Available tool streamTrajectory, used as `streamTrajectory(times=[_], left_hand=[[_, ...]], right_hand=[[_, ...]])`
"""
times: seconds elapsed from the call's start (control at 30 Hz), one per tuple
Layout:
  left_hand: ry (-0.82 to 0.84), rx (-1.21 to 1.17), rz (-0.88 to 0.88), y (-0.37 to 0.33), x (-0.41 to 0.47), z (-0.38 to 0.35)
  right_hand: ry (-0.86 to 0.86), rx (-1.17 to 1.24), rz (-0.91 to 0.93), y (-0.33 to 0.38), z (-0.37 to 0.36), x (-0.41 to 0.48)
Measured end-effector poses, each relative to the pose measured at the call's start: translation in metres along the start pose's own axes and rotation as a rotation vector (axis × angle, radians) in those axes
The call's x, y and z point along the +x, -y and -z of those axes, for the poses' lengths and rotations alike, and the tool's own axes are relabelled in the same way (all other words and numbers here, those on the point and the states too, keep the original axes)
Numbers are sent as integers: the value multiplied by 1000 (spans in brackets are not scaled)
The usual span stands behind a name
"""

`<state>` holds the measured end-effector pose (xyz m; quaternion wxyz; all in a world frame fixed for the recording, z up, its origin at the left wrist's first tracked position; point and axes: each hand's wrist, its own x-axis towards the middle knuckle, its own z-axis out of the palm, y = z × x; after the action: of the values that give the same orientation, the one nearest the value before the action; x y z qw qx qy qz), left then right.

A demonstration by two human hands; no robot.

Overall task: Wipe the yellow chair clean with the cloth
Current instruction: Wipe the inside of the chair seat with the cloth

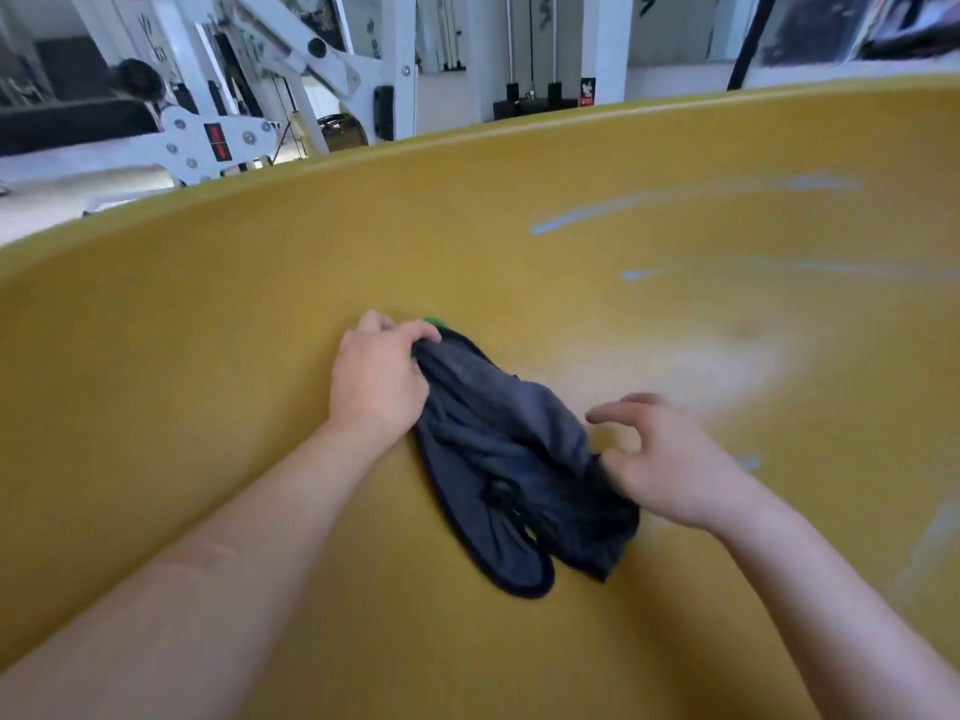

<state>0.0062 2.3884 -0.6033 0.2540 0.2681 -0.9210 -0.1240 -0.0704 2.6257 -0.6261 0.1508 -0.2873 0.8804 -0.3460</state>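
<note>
head view: left hand (379, 376) clenched on the far end of the dark cloth (498, 449), bunched on the yellow chair (260, 304) surface, likely anchoring it while the blurred right hand (670, 459), fingers half-curled at its edge, regathers it; whether it pinches, cannot tell.

The chair's (260, 304) broad surface fills the view from the near edge up to its rim, which runs across the far side. The cloth (498, 444) lies bunched on that surface near the middle, stretching from far left to near right. The left hand (376, 379) sits at the cloth's far left end, its fingers (415, 332) curled round the bunched edge. The right hand (670, 465) is at the cloth's right side, thumb against the fabric, the other digits spread above the chair. Streaks (582, 215) lie on the chair beyond the hands, to the right. Behind the rim, at the left, stands a machine frame (208, 137).
</note>
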Motion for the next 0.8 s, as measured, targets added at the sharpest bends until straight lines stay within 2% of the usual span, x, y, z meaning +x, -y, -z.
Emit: streamTrajectory(times=[0.1, 0.17, 0.23, 0.3, 0.37, 0.43, 0.47, 0.57, 0.63, 0.7, 0.8], left_hand=[[84, 50, -21, -8, 10, -1], [125, 131, -37, -14, 19, 8], [78, 187, -87, -17, 31, 24], [-56, 304, -180, -16, 50, 42], [-159, 446, -218, -14, 74, 57], [-205, 484, -187, -11, 91, 66], [-229, 484, -182, -9, 97, 66], [-314, 485, -227, -1, 104, 61], [-367, 465, -263, 4, 105, 57], [-365, 431, -264, 5, 106, 55], [-279, 367, -241, 0, 97, 52]], right_hand=[[140, -113, 183, 26, -45, -2], [189, -440, 254, 32, -85, 0], [48, -566, 312, 24, -114, 11], [-132, -574, 393, 26, -119, 26], [-220, -635, 514, 30, -112, 50], [-274, -710, 666, 31, -101, 76], [-321, -709, 675, 34, -95, 86], [-486, -462, 449, 47, -83, 103], [-448, -222, 340, 55, -86, 100], [-214, -35, 306, 61, -85, 93], [194, 399, 195, 59, -68, 83]])
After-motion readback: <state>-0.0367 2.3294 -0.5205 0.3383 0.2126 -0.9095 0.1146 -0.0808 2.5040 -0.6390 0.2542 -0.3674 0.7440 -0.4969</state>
